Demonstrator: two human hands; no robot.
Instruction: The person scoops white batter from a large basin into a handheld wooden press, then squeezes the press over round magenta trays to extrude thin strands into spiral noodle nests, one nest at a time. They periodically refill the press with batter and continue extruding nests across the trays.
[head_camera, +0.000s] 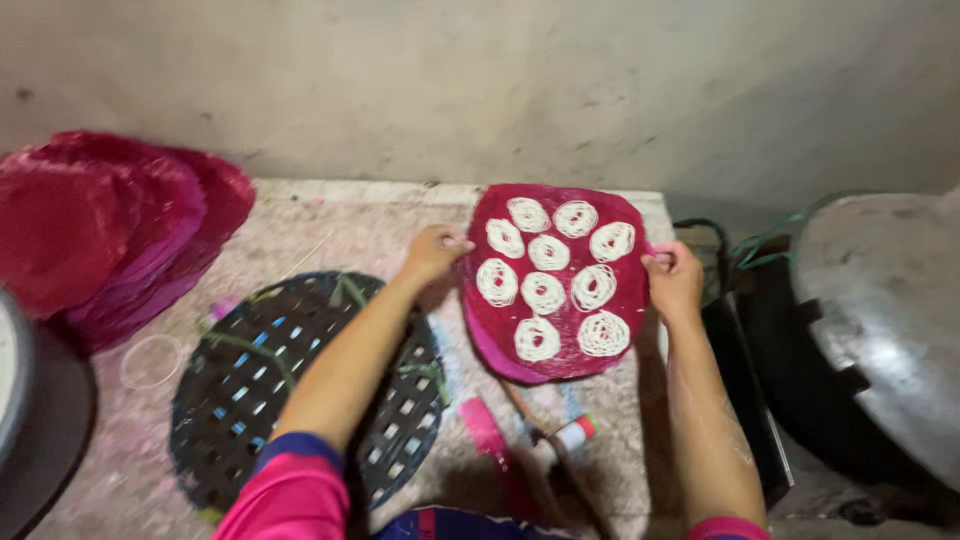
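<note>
Head view shows both hands pinching opposite edges of a round red mesh tray (556, 290). On the left hand (432, 255) the fingers are closed together on the tray's left rim; on the right hand (673, 280) the fingertips (658, 258) are clamped on its right rim. The tray sits tilted between the two hands, just above the speckled stone counter (330, 225), and carries nine white coiled noodle nests (548, 252) laid in rough rows. A pink edge of a second tray shows under its lower left side.

Beside the left forearm a dark woven round mat (250, 390) with green strands lies flat on the counter. Farther left, against the wall, a stack of red and pink mesh trays (110, 230) leans, with a small clear ring (150, 360) near it. Below the held tray lie a pink handled tool (485, 430) and a small white bottle with a red and green cap (577, 432). At the far right stands a large grey metal lid (890, 320) over a dark vessel.
</note>
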